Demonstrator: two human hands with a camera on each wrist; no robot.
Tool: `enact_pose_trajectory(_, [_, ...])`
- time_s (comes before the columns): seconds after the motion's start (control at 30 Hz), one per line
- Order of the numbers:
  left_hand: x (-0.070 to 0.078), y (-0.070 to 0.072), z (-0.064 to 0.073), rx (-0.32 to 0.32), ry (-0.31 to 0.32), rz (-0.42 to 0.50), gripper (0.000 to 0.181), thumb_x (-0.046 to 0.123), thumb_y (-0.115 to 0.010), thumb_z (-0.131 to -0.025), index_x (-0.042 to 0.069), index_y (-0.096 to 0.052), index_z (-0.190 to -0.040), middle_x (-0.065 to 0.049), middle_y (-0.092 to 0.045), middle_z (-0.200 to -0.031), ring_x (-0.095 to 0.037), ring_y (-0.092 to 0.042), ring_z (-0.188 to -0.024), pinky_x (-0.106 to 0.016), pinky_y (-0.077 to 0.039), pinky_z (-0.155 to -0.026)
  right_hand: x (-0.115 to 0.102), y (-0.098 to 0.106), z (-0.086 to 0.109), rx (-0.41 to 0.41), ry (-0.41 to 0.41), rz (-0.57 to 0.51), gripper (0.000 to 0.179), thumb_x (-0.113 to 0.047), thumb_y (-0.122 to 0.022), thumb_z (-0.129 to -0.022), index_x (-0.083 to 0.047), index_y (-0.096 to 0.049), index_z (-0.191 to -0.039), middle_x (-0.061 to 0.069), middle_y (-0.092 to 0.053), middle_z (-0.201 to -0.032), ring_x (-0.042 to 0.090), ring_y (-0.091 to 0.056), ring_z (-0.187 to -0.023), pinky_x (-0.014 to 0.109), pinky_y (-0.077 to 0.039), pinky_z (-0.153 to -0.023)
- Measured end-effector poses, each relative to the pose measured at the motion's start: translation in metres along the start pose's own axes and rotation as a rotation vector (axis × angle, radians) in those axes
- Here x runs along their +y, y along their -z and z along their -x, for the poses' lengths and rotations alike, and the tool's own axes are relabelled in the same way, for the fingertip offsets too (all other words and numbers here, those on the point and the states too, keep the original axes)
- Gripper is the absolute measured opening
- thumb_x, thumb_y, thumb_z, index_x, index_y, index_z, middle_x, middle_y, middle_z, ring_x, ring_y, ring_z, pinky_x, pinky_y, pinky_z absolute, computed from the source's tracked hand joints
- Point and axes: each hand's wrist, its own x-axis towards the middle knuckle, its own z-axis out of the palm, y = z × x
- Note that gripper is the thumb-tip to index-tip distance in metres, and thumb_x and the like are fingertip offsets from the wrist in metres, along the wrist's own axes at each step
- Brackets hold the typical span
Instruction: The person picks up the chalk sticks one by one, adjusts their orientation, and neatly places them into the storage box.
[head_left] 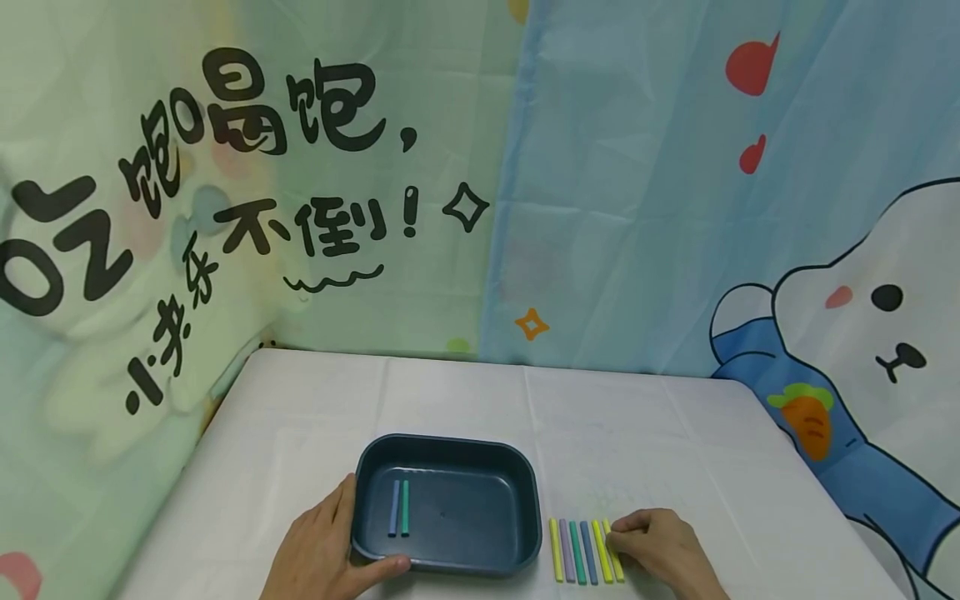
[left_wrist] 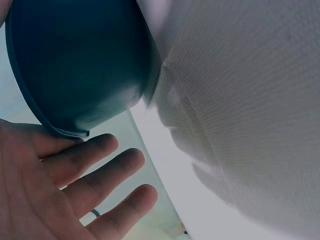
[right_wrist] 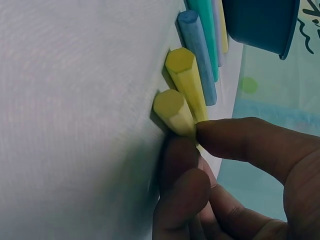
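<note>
At the right end of a row on the cloth, my right hand (head_left: 663, 546) pinches a yellow chalk stick (right_wrist: 175, 112) between thumb and forefinger. Just left of it lie another yellow stick (right_wrist: 187, 80), then a blue (head_left: 588, 552), a green (head_left: 577, 552), a purple (head_left: 567, 551) and a yellow one (head_left: 556, 550). My left hand (head_left: 322, 537) touches the dark blue tray (head_left: 472, 563): its fingers lie nearly straight along the left side, thumb at the front rim. Inside the tray, a blue stick (head_left: 393, 508) and a green stick (head_left: 406, 508) lie side by side.
A white cloth (head_left: 637, 442) covers the table. Behind it hangs a printed curtain (head_left: 615, 208) with dark lettering and a white cartoon animal on the right. The chalk row sits close to the tray's right side.
</note>
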Motion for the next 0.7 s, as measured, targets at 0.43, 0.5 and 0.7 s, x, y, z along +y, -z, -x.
enact_pose_trajectory(0.43, [-0.0002, 0.0001, -0.0008, -0.013, 0.007, 0.004, 0.125, 0.089, -0.062, -0.07, -0.002, -0.039, -0.153, -0.017, -0.057, -0.141, -0.032, -0.064, -0.116, -0.046, -0.054, -0.093, 0.0025, -0.0007, -0.0043, 0.008, -0.006, 0.008, 0.03, -0.026, -0.078, -0.084, -0.001, -0.074, -0.098, 0.006, -0.069, -0.089, 0.024, -0.057, -0.082, 0.044, -0.051, -0.079])
enact_pose_trajectory(0.5, [-0.0002, 0.0002, -0.001, -0.013, 0.005, 0.004, 0.125, 0.089, -0.062, -0.07, -0.002, -0.039, -0.153, -0.017, -0.057, -0.141, -0.032, -0.064, -0.116, -0.045, -0.054, -0.092, 0.0031, 0.0004, -0.004, 0.003, -0.015, -0.015, 0.03, -0.026, -0.077, -0.084, 0.0, -0.074, -0.1, 0.007, -0.069, -0.091, 0.024, -0.057, -0.083, 0.045, -0.051, -0.08])
enact_pose_trajectory(0.7, [-0.0002, 0.0, -0.0008, 0.002, -0.005, 0.005, 0.124, 0.087, -0.063, -0.07, -0.003, -0.04, -0.152, -0.018, -0.057, -0.141, -0.032, -0.064, -0.116, -0.045, -0.055, -0.092, 0.0045, 0.0028, -0.0035, -0.008, -0.02, -0.079, 0.03, -0.024, -0.075, -0.085, 0.001, -0.073, -0.102, 0.009, -0.069, -0.092, 0.024, -0.057, -0.084, 0.042, -0.05, -0.078])
